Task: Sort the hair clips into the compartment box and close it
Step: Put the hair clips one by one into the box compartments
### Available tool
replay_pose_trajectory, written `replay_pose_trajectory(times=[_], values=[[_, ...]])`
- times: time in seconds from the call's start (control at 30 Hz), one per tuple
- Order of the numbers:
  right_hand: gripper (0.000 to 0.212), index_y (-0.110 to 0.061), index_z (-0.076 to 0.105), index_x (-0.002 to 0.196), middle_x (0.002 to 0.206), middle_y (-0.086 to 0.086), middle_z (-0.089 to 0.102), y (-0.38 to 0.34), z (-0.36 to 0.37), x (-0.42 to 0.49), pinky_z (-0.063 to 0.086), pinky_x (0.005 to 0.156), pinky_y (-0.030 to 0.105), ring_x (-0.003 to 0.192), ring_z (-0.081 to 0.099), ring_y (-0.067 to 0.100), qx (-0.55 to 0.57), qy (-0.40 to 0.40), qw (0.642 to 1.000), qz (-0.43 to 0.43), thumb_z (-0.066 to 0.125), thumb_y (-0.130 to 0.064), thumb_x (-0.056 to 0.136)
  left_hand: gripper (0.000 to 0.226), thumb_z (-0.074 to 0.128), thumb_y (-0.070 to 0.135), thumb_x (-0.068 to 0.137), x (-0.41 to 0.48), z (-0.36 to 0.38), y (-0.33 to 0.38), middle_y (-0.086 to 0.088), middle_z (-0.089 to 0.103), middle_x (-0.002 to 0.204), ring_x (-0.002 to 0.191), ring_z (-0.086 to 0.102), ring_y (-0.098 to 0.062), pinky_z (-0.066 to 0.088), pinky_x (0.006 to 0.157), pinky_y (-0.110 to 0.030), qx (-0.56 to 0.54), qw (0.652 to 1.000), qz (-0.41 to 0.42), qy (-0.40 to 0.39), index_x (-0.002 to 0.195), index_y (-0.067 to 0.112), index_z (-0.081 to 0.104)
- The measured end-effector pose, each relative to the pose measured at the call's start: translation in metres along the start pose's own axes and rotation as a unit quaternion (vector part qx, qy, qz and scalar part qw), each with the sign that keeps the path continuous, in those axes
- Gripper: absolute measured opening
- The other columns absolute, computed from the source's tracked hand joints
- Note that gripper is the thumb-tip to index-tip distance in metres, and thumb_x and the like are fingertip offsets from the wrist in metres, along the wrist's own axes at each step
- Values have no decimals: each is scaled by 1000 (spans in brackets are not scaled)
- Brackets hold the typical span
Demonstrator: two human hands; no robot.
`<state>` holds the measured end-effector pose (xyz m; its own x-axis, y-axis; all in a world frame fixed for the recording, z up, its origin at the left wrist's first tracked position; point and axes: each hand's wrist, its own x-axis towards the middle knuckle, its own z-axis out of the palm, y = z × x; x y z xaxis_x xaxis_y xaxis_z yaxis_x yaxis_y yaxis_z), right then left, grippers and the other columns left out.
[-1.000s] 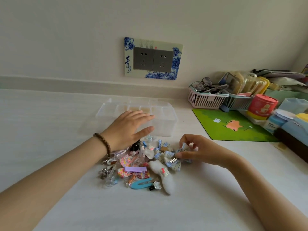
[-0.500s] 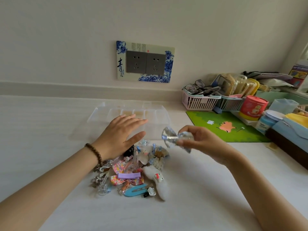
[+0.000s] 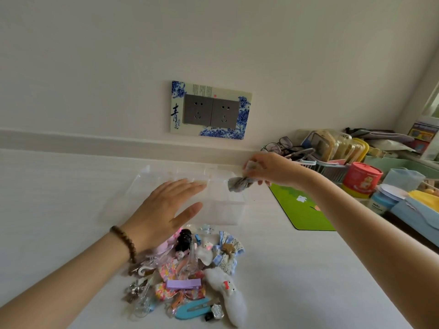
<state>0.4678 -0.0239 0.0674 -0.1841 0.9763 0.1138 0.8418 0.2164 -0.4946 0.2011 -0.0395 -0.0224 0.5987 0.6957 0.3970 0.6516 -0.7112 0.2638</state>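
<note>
A clear plastic compartment box (image 3: 221, 210) stands open on the white counter, its lid tilted back toward the wall. My left hand (image 3: 164, 212) hovers flat and open over the box's left front side, fingers spread. My right hand (image 3: 268, 169) pinches a blue-and-white fabric bow clip (image 3: 238, 184) above the box's right rear corner. A pile of hair clips (image 3: 190, 276) lies in front of the box: a black clip, a lilac snap clip, a blue snap clip, a fluffy white clip, floral bows and lace bows.
A green mat (image 3: 306, 207) lies right of the box. Behind it stand a pink basket (image 3: 332, 172) with glasses, a red tub (image 3: 361, 179) and blue items. A double wall socket (image 3: 211, 110) is above the counter.
My right hand lifted the bow clip off the pile and carried it up and back, over the box's right rear corner. My left hand stayed by the box.
</note>
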Motion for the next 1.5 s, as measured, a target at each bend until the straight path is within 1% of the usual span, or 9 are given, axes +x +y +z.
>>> replay_pose_trajectory(times=[0.4, 0.57, 0.67, 0.77, 0.87, 1.1, 1.3, 1.4, 1.5], values=[[43, -26, 52, 100, 86, -10, 62, -7, 19, 36, 41, 61, 20, 74, 57, 7, -65, -120, 991, 11, 76, -45, 70, 68, -3, 71, 78, -5, 5, -4, 19, 20, 149, 134, 17, 2, -6, 109, -19, 53, 999, -8, 1, 137, 46, 21], [40, -23, 62, 100, 93, -7, 58, 2, 32, 24, 40, 65, 20, 79, 53, 7, -98, -6, 993, -70, 51, -57, 82, 70, -3, 72, 78, -5, 5, -4, 18, 20, 149, 135, 19, -1, -4, 109, -20, 49, 999, -6, 4, 137, 45, 22], [62, -21, 71, 88, 95, -3, 65, 4, 38, 10, 44, 87, 33, 90, 58, 13, -65, 51, 990, -111, 24, -62, 86, 72, -3, 72, 77, -6, 4, -3, 17, 22, 149, 135, 21, -2, -1, 109, -21, 50, 999, -4, 7, 137, 43, 24], [70, -26, 72, 94, 112, -5, 64, 10, 48, 0, 17, 113, 34, 116, 47, 10, -141, 50, 981, -127, 10, -59, 88, 74, -2, 72, 78, -6, 3, -1, 15, 25, 148, 134, 24, -3, 2, 109, -23, 47, 999, -2, 9, 137, 40, 28], [74, -23, 68, 107, 121, -5, 61, 16, 56, -5, -8, 113, 29, 130, 35, 8, -170, 47, 977, -122, 5, -59, 88, 74, -2, 72, 78, -6, 3, 0, 14, 26, 148, 133, 25, -3, 3, 108, -22, 53, 999, -1, 11, 137, 39, 28], [78, -29, 71, 94, 109, -11, 69, 18, 56, -13, -21, 110, 23, 129, 39, 4, -178, 75, 969, -157, 0, -60, 89, 75, -3, 72, 78, -6, 3, 1, 13, 26, 149, 134, 24, -5, 2, 107, -22, 56, 998, -5, 9, 138, 38, 28], [54, -25, 66, 105, 117, -10, 63, 4, 61, -31, 10, 117, 40, 123, 46, 8, -136, 124, 972, -145, 24, -56, 90, 69, 7, 67, 81, -10, -1, 3, 13, 31, 146, 130, 17, 5, -6, 107, -15, 40, 999, 9, 21, 136, 34, 32], [34, -31, 65, 94, 97, -19, 65, -2, 67, -64, 42, 90, 18, 96, 58, -2, 41, 171, 970, -166, 47, -58, 84, 82, 2, 76, 76, -13, -2, 6, 19, 30, 141, 132, 20, 1, -3, 110, -20, 18, 999, 26, 13, 137, 31, 32], [47, -34, 66, 90, 90, -20, 66, -6, 80, -92, 46, 67, 15, 84, 59, -1, 94, 53, 992, -72, 50, -73, 70, 83, 8, 78, 75, -14, -1, 10, 17, 32, 142, 132, 26, -1, 4, 113, -27, 33, 999, 26, 9, 137, 29, 31]])
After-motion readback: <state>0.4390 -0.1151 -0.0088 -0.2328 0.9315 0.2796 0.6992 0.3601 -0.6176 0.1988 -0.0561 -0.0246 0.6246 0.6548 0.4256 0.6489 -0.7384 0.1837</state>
